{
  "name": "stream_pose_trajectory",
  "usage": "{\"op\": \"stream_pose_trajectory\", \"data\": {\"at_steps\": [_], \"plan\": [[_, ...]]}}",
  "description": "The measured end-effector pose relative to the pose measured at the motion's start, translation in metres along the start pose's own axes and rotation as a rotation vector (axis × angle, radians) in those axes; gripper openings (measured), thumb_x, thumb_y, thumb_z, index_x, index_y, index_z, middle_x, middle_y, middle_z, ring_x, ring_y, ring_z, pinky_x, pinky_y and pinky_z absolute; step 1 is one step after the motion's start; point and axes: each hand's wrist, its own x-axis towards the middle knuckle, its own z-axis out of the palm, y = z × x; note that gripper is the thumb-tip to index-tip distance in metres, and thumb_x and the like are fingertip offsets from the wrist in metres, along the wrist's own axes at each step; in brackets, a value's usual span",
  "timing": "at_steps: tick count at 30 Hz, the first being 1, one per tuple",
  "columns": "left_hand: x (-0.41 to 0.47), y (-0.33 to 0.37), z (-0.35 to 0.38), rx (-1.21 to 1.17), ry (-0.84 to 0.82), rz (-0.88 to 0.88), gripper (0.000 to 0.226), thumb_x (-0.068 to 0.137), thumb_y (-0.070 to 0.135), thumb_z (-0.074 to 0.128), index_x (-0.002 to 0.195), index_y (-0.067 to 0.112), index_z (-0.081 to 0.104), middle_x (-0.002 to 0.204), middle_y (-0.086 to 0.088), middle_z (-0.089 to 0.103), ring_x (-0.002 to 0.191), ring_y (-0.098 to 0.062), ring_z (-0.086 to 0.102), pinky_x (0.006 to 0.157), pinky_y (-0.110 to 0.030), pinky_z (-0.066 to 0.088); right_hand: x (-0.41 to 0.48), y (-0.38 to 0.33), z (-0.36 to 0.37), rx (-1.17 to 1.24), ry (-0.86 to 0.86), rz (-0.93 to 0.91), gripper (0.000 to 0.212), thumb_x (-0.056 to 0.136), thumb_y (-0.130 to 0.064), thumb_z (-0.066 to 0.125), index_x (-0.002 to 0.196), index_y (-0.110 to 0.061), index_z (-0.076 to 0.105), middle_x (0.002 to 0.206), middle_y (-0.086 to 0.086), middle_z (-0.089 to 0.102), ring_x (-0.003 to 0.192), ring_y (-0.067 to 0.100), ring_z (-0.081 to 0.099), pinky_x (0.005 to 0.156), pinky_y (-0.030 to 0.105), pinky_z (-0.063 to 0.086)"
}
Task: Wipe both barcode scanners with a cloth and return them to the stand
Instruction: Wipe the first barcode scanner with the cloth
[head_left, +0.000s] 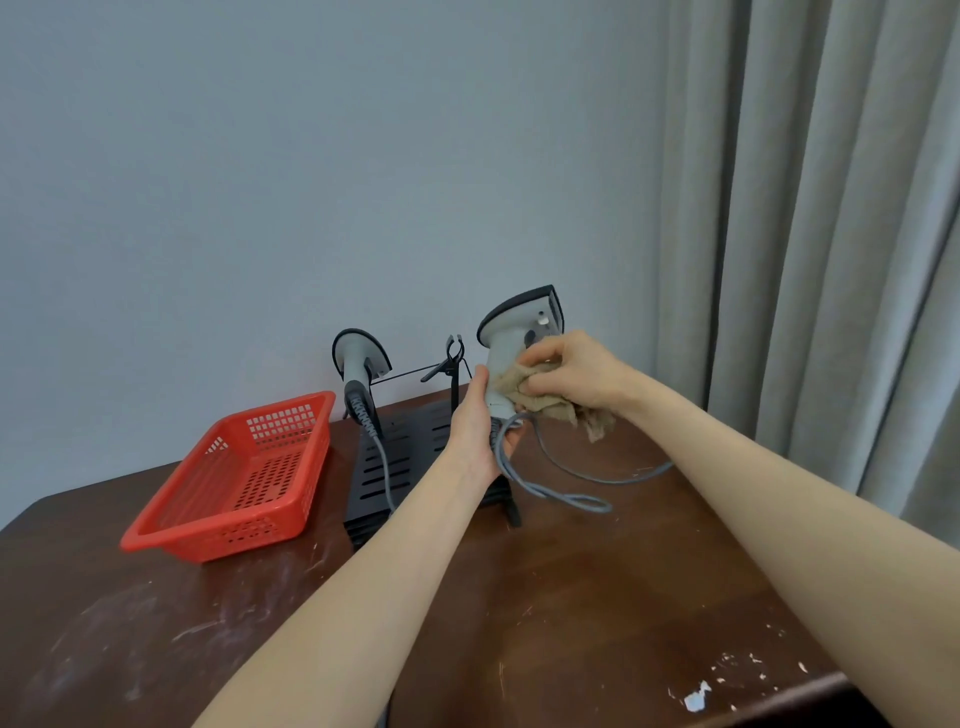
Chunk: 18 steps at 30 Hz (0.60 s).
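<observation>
Head view, right of centre: our left hand (475, 431) curls round the lower handle of the grey scanner (519, 322), which is upright above the table (571, 597). Our right hand (566, 374) pinches the beige cloth (550, 402) against the handle. The second scanner (358, 364) sits on the black stand (405, 457), left of centre, and the stand's other clip (453, 356) is empty. Risk: the dangling cable (561, 496) loops just beside the stand and could snag it when docking and tip it.
</observation>
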Motion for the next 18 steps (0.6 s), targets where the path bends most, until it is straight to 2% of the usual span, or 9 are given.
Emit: {"op": "stream_pose_trajectory", "data": {"at_steps": [5,7,10,12,13,15,18], "plan": [[0.0,-0.002,-0.002,-0.001,-0.049,-0.054,0.047,0.097,0.044,0.044,0.121,0.005,0.056,0.071,-0.007,0.064,0.043,-0.012,0.057,0.039,-0.021,0.049,0.011,0.005,-0.006,-0.07,0.413,0.022,0.025,0.079,-0.01,0.063,0.098,-0.022,0.072,0.093,-0.002,0.066,0.09,0.013,0.057,0.078,0.024,0.044],[0.0,-0.001,-0.002,0.004,-0.034,-0.064,0.045,0.097,0.043,0.044,0.113,0.004,0.059,0.072,-0.007,0.066,0.047,-0.014,0.059,0.042,-0.022,0.051,0.01,0.005,-0.003,-0.059,0.368,-0.007,0.023,0.078,-0.009,0.062,0.093,-0.024,0.072,0.091,-0.001,0.067,0.091,0.015,0.059,0.08,0.027,0.047],[0.0,0.001,-0.004,0.026,0.001,-0.062,0.039,0.098,0.04,0.043,0.098,0.005,0.061,0.07,-0.006,0.065,0.052,-0.014,0.057,0.044,-0.022,0.049,0.002,0.004,-0.003,0.01,0.035,-0.017,0.024,0.078,-0.007,0.064,0.075,-0.03,0.068,0.085,0.009,0.069,0.081,0.017,0.061,0.077,0.036,0.051],[0.0,0.0,-0.006,0.042,0.025,-0.062,0.039,0.1,0.039,0.041,0.094,0.005,0.061,0.066,-0.006,0.064,0.049,-0.014,0.056,0.042,-0.021,0.046,-0.002,0.006,-0.005,0.006,-0.125,0.003,0.023,0.078,-0.008,0.066,0.075,-0.03,0.07,0.08,0.003,0.069,0.075,0.011,0.059,0.077,0.03,0.05],[0.001,0.0,-0.008,0.042,0.034,-0.064,0.039,0.1,0.038,0.041,0.095,0.004,0.06,0.067,-0.007,0.063,0.046,-0.014,0.055,0.04,-0.02,0.045,-0.001,0.007,-0.005,0.012,-0.106,0.008,0.017,0.078,-0.008,0.066,0.076,-0.025,0.071,0.077,-0.001,0.067,0.074,0.008,0.056,0.077,0.028,0.048],[0.004,-0.001,-0.009,0.039,0.037,-0.065,0.038,0.1,0.037,0.04,0.105,0.003,0.058,0.072,-0.009,0.062,0.043,-0.015,0.054,0.038,-0.02,0.045,0.001,0.009,-0.003,0.056,0.086,0.03,0.013,0.077,-0.009,0.062,0.077,-0.018,0.071,0.073,0.0,0.065,0.071,0.007,0.053,0.074,0.028,0.047],[0.007,-0.001,-0.014,0.035,0.028,-0.055,0.039,0.102,0.035,0.037,0.114,0.002,0.053,0.077,-0.01,0.062,0.042,-0.016,0.052,0.036,-0.02,0.044,0.002,0.008,-0.004,0.147,0.295,0.044,0.018,0.077,-0.008,0.059,0.077,-0.023,0.068,0.065,-0.01,0.06,0.065,0.004,0.051,0.064,0.021,0.043]]}}
